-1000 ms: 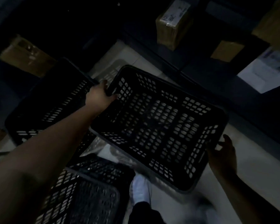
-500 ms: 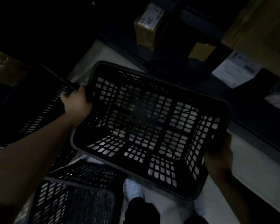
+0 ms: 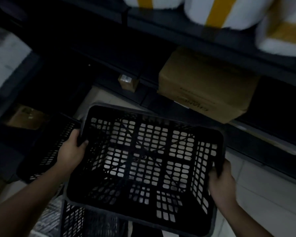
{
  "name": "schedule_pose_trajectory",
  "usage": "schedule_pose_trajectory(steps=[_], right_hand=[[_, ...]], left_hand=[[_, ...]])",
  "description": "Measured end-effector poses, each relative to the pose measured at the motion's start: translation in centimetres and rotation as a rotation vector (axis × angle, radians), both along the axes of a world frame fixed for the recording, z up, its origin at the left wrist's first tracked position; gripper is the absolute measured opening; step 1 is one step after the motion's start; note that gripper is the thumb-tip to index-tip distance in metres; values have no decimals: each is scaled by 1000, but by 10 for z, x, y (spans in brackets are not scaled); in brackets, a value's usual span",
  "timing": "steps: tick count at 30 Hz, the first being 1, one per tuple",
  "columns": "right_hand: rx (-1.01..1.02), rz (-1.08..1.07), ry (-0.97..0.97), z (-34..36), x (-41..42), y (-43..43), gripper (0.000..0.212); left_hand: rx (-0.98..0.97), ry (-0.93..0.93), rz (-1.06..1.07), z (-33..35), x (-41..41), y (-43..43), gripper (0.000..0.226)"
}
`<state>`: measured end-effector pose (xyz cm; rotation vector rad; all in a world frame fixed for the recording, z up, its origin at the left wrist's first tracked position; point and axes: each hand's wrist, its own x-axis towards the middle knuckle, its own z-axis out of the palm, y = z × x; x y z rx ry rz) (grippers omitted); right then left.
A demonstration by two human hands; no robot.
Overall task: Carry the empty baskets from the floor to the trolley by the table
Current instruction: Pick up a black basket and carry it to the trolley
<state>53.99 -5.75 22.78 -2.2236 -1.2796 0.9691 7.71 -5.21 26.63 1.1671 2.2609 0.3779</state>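
Observation:
A black perforated plastic basket [image 3: 143, 161] hangs level in front of me, empty, with the pale floor showing through its holes. My left hand [image 3: 70, 153] grips its left rim, thumb inside. Over the right rim my right hand [image 3: 220, 183] is closed. A second black basket [image 3: 46, 151] lies on the floor to the left, and a third [image 3: 85, 223] sits below the held one, partly hidden by it. No trolley is in view.
Dark shelving runs across the back and right. A large cardboard box [image 3: 207, 86] sits on a low shelf, a small box [image 3: 127, 82] beside it. White sacks with yellow bands [image 3: 229, 11] fill the upper shelf. Pale floor tiles [image 3: 263, 194] lie to the right.
The basket has risen from the floor and levelled out, held at both ends. My view has tilted up towards the shelves.

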Motion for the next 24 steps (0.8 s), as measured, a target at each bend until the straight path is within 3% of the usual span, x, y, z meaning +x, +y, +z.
schedule_pose_trajectory(steps=[3, 8, 17, 24], right_hand=[[0, -18, 1, 52, 29, -21, 30], [41, -106, -49, 133, 81, -68, 23], [160, -379, -114, 243, 188, -187, 23], [250, -695, -137, 303, 280, -337, 20]], left_hand=[[86, -137, 18, 47, 26, -9, 15], [112, -347, -30, 118, 80, -10, 24], [134, -418, -360, 226, 215, -11, 23], [150, -437, -632, 282, 366, -43, 16]])
